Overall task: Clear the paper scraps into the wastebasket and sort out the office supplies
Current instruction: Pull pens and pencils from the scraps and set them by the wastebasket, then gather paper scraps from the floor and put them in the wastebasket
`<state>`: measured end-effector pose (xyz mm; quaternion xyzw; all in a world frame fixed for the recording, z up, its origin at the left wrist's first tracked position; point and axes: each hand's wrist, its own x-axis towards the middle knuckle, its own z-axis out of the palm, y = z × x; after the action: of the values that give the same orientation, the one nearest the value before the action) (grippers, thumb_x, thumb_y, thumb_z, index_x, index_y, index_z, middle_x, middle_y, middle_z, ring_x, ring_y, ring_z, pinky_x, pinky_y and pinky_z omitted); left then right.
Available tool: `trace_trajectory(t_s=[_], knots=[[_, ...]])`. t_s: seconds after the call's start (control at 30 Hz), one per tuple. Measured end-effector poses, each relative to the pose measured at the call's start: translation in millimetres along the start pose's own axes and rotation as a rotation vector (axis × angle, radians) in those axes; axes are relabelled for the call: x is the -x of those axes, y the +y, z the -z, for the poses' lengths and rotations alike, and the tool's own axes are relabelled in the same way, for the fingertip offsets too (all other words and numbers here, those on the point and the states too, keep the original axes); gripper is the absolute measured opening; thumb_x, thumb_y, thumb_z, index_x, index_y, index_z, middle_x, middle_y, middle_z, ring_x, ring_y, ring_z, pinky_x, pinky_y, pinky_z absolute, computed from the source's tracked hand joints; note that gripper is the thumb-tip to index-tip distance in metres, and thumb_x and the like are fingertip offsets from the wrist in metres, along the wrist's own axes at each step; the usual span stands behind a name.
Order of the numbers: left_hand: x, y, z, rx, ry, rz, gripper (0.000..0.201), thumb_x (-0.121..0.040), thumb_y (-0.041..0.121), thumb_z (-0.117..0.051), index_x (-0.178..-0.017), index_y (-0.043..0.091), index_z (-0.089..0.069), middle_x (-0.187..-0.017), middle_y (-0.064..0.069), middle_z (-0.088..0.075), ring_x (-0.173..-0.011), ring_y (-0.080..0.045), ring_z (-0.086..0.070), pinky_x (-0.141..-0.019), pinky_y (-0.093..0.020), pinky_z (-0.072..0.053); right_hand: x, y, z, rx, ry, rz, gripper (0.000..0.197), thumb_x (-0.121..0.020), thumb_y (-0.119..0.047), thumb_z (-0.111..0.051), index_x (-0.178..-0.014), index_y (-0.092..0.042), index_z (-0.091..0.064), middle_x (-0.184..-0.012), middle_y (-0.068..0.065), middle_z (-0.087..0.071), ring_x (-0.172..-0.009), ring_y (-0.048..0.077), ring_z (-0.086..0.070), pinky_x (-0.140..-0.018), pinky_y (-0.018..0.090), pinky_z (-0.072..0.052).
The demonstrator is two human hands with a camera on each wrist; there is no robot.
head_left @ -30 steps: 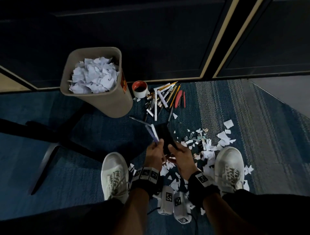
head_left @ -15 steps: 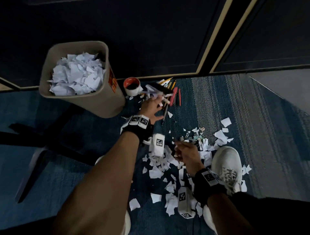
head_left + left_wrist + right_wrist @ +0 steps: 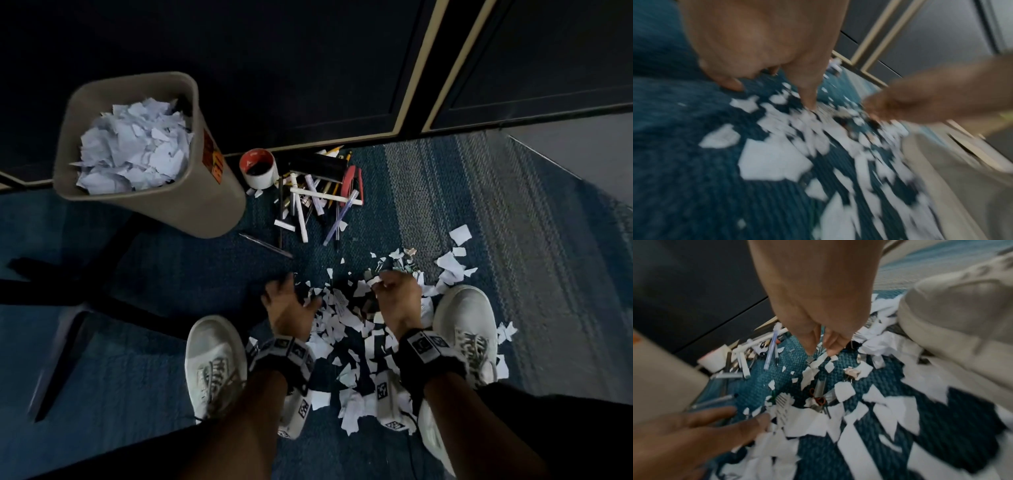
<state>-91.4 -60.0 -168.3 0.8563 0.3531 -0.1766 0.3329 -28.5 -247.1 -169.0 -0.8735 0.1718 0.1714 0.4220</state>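
Paper scraps (image 3: 346, 329) litter the blue carpet (image 3: 428, 219) between two white shoes. Left hand (image 3: 287, 308) hovers spread; right hand (image 3: 397, 294) pinches a scrap. Wastebasket (image 3: 205, 212) carries an unreadable orange sticker.

Your head camera looks steeply down from above at the blue carpet (image 3: 428, 212), taking in the wastebasket (image 3: 212, 205) and both shoes. Your left wrist camera sits close over the carpet, facing along the fingers (image 3: 807, 97), blurred. Your right wrist camera looks down along its fingers (image 3: 830, 344). All three share the paper scraps (image 3: 342, 329) between your feet.
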Motion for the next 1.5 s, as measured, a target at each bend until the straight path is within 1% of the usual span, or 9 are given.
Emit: trace_trajectory(t_s=[0.17, 0.37, 0.67, 0.83, 0.9, 1.1, 1.23, 1.37, 1.5], knots=[[20, 16, -18, -0.337, -0.086, -0.098, 0.086, -0.089, 0.056, -0.061, -0.155, 0.018, -0.021, -0.159, -0.017, -0.004, -0.142, -0.045, -0.009, -0.116, -0.053, -0.025, -21, 2, -14, 0.199, -0.007, 0.141, 0.025, -0.085, -0.021, -0.071, -0.107, -0.011, -0.072, -0.105, 0.013, -0.063, -0.091, 0.028, -0.065, -0.084, 0.033, -0.054], [7, 18, -8, -0.376, -0.244, -0.051, 0.070, -0.098, 0.045, -0.052, -0.154, 0.015, -0.023, -0.158, -0.018, 0.006, -0.142, -0.051, -0.003, -0.118, -0.055, -0.020, -14, -8, -18, 0.301, -0.065, 0.212, 0.007, -0.075, -0.001, -0.067, -0.072, -0.008, -0.068, -0.077, 0.010, -0.060, -0.079, 0.031, -0.062, -0.065, 0.027, -0.043], [-7, 47, -20, -0.118, -0.021, -0.100, 0.030, -0.089, 0.042, -0.067, -0.106, 0.017, -0.070, -0.114, -0.007, -0.062, -0.110, -0.030, -0.058, -0.094, -0.051, -0.049, -13, 7, 0, 0.040, 0.033, 0.090, 0.017, -0.077, -0.003, -0.060, -0.067, -0.010, -0.072, -0.065, 0.002, -0.068, -0.061, 0.016, -0.063, -0.058, 0.025, -0.051], [-4, 51, -37, -0.071, 0.056, -0.069, 0.017, -0.089, 0.026, -0.067, -0.102, 0.015, -0.072, -0.113, -0.010, -0.064, -0.111, -0.032, -0.059, -0.093, -0.050, -0.050, -14, 8, 18, 0.055, 0.068, 0.050, 0.026, -0.076, -0.004, -0.058, -0.052, -0.011, -0.051, -0.047, -0.004, -0.047, -0.049, 0.015, -0.046, -0.042, 0.015, -0.034], [-6, 51, -39, -0.091, 0.048, -0.049, 0.018, -0.090, 0.025, -0.066, -0.103, 0.015, -0.072, -0.115, -0.011, -0.063, -0.114, -0.033, -0.057, -0.094, -0.052, -0.050, -22, 7, 17, 0.064, 0.100, 0.029, 0.010, -0.077, -0.005, -0.061, -0.071, -0.012, -0.065, -0.061, 0.004, -0.061, -0.061, 0.021, -0.057, -0.056, 0.021, -0.043], [-11, 53, -48, -0.192, 0.009, -0.159, 0.019, -0.093, 0.018, -0.056, -0.107, 0.010, -0.065, -0.113, -0.011, -0.061, -0.113, -0.031, -0.055, -0.090, -0.048, -0.052, -28, 6, 4, 0.134, 0.093, 0.094, 0.037, -0.079, -0.003, -0.059, -0.113, -0.014, -0.070, -0.099, 0.017, -0.073, -0.092, 0.033, -0.067, -0.084, 0.036, -0.054], [-6, 68, -44, 0.027, 0.033, -0.275, 0.015, -0.094, 0.009, -0.054, -0.106, 0.016, -0.059, -0.091, -0.005, -0.069, -0.084, -0.023, -0.065, -0.073, -0.038, -0.055, -25, 8, 2, 0.098, 0.111, 0.095, 0.035, -0.079, -0.002, -0.058, -0.109, -0.016, -0.070, -0.091, 0.016, -0.073, -0.085, 0.033, -0.068, -0.079, 0.040, -0.056], [-6, 99, -44, 0.088, -0.090, -0.338, 0.035, -0.095, 0.003, -0.054, -0.123, 0.021, -0.067, -0.111, -0.002, -0.072, -0.095, -0.014, -0.067, -0.086, -0.022, -0.050, -22, 13, 10, 0.032, 0.151, 0.116, 0.011, -0.084, -0.006, -0.061, -0.091, -0.010, -0.067, -0.076, 0.011, -0.070, -0.071, 0.029, -0.065, -0.064, 0.035, -0.053], [-11, 116, -57, 0.067, -0.117, -0.354, 0.025, -0.091, 0.004, -0.058, -0.100, 0.018, -0.076, -0.103, -0.007, -0.075, -0.094, -0.023, -0.071, -0.086, -0.038, -0.058, -28, 16, 32, 0.143, 0.177, 0.118, 0.019, -0.088, -0.003, -0.054, -0.083, -0.006, -0.072, -0.080, 0.015, -0.071, -0.070, 0.026, -0.061, -0.060, 0.028, -0.042]])
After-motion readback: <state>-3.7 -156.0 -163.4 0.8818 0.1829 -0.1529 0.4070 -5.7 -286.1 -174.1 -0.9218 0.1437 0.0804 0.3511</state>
